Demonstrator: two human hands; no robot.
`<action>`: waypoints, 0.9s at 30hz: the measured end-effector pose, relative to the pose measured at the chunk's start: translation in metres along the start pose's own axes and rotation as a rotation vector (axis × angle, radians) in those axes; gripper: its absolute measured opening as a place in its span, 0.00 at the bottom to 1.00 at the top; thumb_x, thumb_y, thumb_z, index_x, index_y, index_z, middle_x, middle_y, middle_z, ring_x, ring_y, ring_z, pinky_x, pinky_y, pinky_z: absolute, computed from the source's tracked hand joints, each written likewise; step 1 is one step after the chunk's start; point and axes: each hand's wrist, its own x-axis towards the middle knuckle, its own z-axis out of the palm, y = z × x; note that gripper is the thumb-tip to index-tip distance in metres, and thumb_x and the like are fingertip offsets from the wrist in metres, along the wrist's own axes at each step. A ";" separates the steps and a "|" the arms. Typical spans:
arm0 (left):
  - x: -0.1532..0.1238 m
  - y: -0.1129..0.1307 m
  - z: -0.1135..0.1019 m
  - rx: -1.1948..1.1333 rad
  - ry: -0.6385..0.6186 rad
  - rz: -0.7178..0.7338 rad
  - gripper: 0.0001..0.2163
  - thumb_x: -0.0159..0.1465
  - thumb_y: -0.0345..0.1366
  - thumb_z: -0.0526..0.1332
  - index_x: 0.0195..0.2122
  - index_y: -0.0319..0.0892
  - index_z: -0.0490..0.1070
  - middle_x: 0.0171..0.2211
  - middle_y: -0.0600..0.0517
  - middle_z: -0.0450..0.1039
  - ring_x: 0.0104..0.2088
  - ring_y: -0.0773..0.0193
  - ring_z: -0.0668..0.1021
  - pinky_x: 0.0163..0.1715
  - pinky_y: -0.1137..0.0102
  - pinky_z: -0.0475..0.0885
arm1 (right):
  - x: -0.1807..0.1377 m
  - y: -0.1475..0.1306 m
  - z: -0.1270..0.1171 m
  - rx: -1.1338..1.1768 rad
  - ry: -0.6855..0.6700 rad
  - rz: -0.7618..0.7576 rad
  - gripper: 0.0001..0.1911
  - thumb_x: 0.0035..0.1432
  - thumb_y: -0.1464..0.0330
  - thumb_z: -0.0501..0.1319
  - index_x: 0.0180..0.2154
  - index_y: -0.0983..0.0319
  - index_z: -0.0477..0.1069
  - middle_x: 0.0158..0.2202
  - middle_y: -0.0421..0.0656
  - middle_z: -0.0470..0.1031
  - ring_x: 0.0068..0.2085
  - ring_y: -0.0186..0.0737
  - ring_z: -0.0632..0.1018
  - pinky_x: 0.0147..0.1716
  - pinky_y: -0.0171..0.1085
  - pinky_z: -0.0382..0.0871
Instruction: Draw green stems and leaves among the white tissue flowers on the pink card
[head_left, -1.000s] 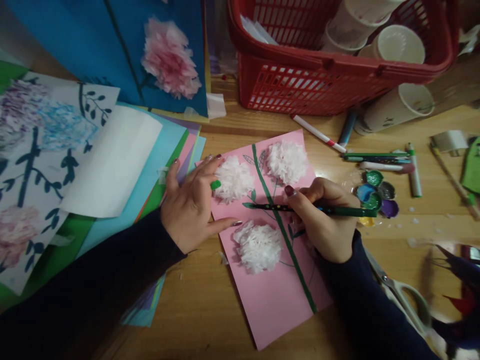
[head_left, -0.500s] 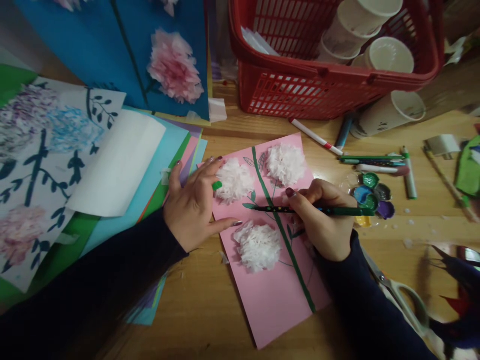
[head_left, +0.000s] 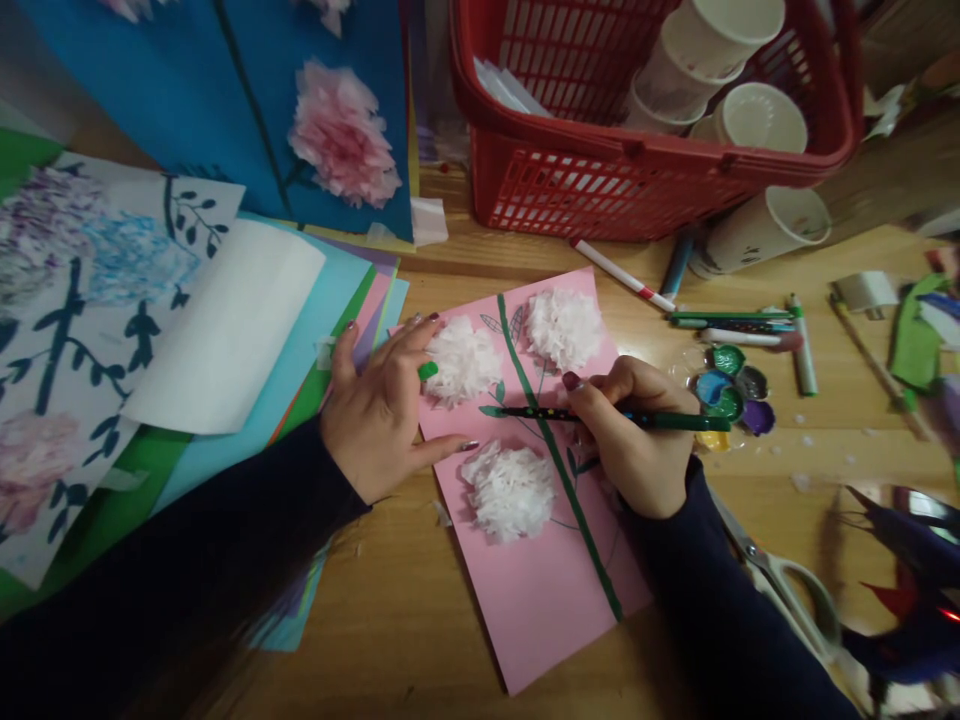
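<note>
A sheet of pink paper (head_left: 517, 625) lies slantwise on the wooden table, with a painted green stem (head_left: 559, 460) and three white crumpled-paper flowers, one of them a lower flower (head_left: 510, 490). My right hand (head_left: 637, 430) grips a dark, patterned felt-tip pen (head_left: 660, 420), its tip at a small green leaf (head_left: 491, 411) left of the stem. Fingers spread, my left hand (head_left: 386, 410) rests across the paper's left edge beside the upper left flower (head_left: 461, 362). A green mark shows on one of its fingers. The underside of my right hand is hidden.
Behind the paper stands a red basket (head_left: 600, 190) holding paper cups. At right lie several pens, a paint palette (head_left: 752, 383) and scissors (head_left: 772, 570). Stacked coloured sheets and a flower picture (head_left: 105, 340) are at left; a blue flower board (head_left: 225, 120) stands behind.
The whole view has shifted slightly, so everything sits a little further left. The pen tip stays around the same small leaf; my left hand holds its place on the paper.
</note>
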 end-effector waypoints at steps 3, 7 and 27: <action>0.000 0.001 0.000 0.002 0.003 0.001 0.32 0.56 0.49 0.69 0.52 0.42 0.52 0.62 0.31 0.61 0.61 0.43 0.67 0.61 0.40 0.49 | -0.001 -0.001 0.001 -0.004 0.007 -0.001 0.19 0.51 0.75 0.63 0.16 0.60 0.56 0.12 0.32 0.61 0.15 0.26 0.62 0.16 0.31 0.56; 0.000 0.001 0.000 -0.008 0.007 0.002 0.30 0.56 0.50 0.69 0.50 0.43 0.53 0.61 0.31 0.61 0.61 0.43 0.67 0.61 0.41 0.49 | -0.001 0.000 0.001 0.021 0.016 0.002 0.19 0.51 0.75 0.62 0.16 0.60 0.55 0.12 0.32 0.62 0.14 0.26 0.62 0.16 0.31 0.56; -0.001 -0.001 0.002 0.010 0.046 0.018 0.29 0.55 0.49 0.70 0.47 0.42 0.55 0.60 0.30 0.62 0.60 0.41 0.69 0.59 0.40 0.50 | -0.004 0.002 -0.008 0.162 0.132 0.027 0.22 0.52 0.75 0.64 0.16 0.59 0.54 0.10 0.30 0.59 0.12 0.26 0.58 0.14 0.31 0.51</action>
